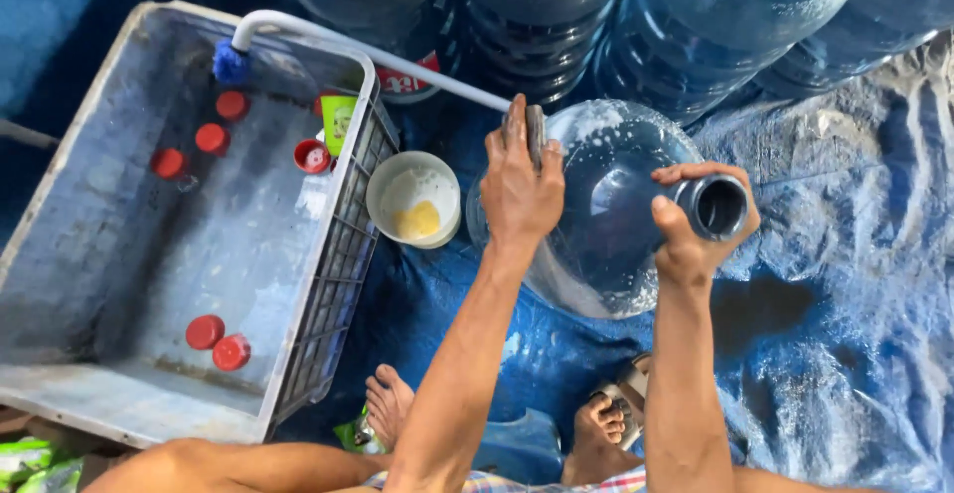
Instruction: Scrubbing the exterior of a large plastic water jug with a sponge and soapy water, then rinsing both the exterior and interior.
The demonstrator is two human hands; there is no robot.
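Large clear water jug (596,215) lying on its side on the blue tarp (845,284), neck pointing right. Right hand (696,220) wraps the neck; left hand (519,180) presses a scrubbing pad (536,130) on the jug's upper wall.

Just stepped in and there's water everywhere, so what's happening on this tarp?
A person sitting barefoot on the blue tarp is handling a big clear water jug lying on its side. The right hand has a grip around the jug's neck, and the left hand presses a dark scrubbing pad against its soapy body. Beside it stand a white bowl with yellowish contents and a grey crate of water with floating red caps. More jugs are stacked behind.
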